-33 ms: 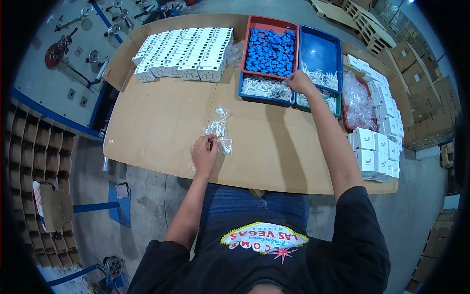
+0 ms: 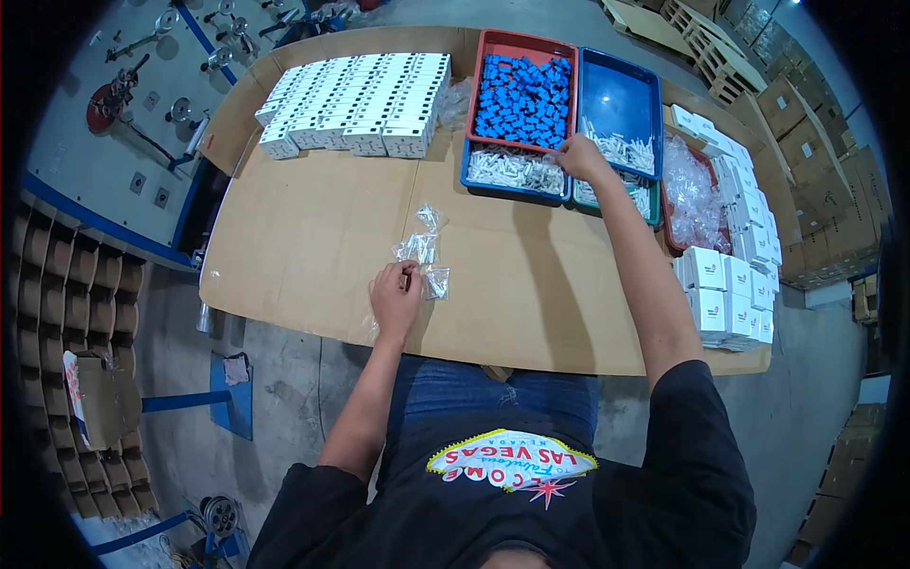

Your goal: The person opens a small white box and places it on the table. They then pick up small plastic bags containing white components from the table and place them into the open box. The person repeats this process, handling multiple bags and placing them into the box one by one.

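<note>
My left hand [image 2: 394, 296] rests on the cardboard tabletop, its fingers curled together beside a few small clear plastic bags [image 2: 417, 248]. Whatever its fingertips hold is hidden. My right hand [image 2: 580, 159] reaches far forward to the right end of a blue tray [image 2: 518, 193] filled with small white plastic pieces [image 2: 512, 169]. Its fingers are pinched together, and I cannot make out what is in them. Behind that tray stands a red tray [image 2: 481, 87] heaped with small blue plastic pieces [image 2: 526, 100].
Another blue tray [image 2: 621, 85] and a green tray [image 2: 654, 205], both with white pieces, stand right of the red one. Clear bags [image 2: 692, 194] fill a bin beside stacked white boxes [image 2: 725, 294]. Rows of white boxes [image 2: 365, 100] occupy the far left, inside the raised cardboard edge [image 2: 379, 40].
</note>
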`<state>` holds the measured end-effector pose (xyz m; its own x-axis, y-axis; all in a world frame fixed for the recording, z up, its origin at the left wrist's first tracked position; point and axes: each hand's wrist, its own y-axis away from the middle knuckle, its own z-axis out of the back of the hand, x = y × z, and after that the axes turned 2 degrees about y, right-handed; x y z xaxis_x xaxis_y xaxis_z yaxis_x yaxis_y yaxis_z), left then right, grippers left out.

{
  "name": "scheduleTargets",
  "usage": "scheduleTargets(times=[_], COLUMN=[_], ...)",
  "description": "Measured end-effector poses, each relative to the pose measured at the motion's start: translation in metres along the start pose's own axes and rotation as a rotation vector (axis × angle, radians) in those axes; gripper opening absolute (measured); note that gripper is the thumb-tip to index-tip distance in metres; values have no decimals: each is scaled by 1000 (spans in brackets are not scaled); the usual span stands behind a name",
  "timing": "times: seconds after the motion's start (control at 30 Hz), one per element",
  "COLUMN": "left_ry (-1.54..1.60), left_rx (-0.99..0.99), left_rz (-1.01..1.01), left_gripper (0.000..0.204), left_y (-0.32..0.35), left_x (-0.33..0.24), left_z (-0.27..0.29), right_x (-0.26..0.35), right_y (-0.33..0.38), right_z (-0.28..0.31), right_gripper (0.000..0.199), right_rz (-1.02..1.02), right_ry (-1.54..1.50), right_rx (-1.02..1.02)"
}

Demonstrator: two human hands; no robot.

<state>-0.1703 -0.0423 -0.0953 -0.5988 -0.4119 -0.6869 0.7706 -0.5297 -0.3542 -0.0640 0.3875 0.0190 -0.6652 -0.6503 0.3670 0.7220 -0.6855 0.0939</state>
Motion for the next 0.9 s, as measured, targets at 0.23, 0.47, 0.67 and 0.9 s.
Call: scheduleTargets(times=[0.23,0.47,0.67,0.9], left_ry=[52,109,50,12], left_rx=[-6,84,74,138], left_rz=[-25,88,-23,-160], left_gripper=[13,26,35,33], left_y=[-2,-2,2,3], left_x=[6,-4,3,-10], left_z=[-11,0,6,6], right_x=[-48,-207,-208,-27], right_y=[27,73,132,198], right_z=[-4,42,61,-65], right_gripper=[35,30,65,26], right_rz=[-7,-555,-374,-173], right_ry=[-185,-1420,-1092,-898], right_rx=[-310,-578,-552,22])
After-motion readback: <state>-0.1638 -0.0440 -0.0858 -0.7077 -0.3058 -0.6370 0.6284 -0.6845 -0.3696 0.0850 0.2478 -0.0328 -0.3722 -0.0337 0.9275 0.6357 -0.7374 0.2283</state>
